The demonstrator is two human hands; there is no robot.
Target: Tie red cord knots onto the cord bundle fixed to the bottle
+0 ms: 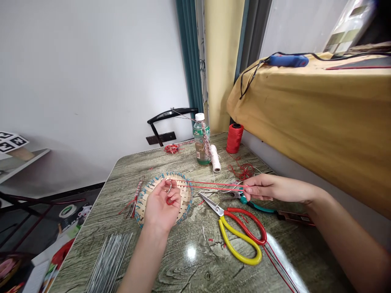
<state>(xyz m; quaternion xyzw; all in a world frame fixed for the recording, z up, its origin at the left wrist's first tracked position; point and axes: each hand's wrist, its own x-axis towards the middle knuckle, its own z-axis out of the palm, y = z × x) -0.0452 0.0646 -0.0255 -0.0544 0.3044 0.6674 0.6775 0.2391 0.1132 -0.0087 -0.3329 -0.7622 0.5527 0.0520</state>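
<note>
My left hand [163, 205] is closed, palm up, over a shallow woven basket [185, 203] with blue lacing round its rim. Its fingers grip a short red-and-white braided cord [170, 188]. From there, two red threads [210, 185] run taut to the right. At their other end my right hand [259, 187] pinches them between thumb and fingers. Below the threads lie scissors [218, 210] with one red and one yellow handle, blades parted. Teal-handled pliers [259, 208] rest on the table, partly hidden under my right hand.
A bottle [201, 142] stands at the back with a braid against it. Beside it are a white thread spool [215, 158] and a red thread spool [235, 139]. Thin metal wires [110, 260] lie front left. Red thread tangles [244, 171] lie right; a yellow-draped surface [305, 110] borders the table.
</note>
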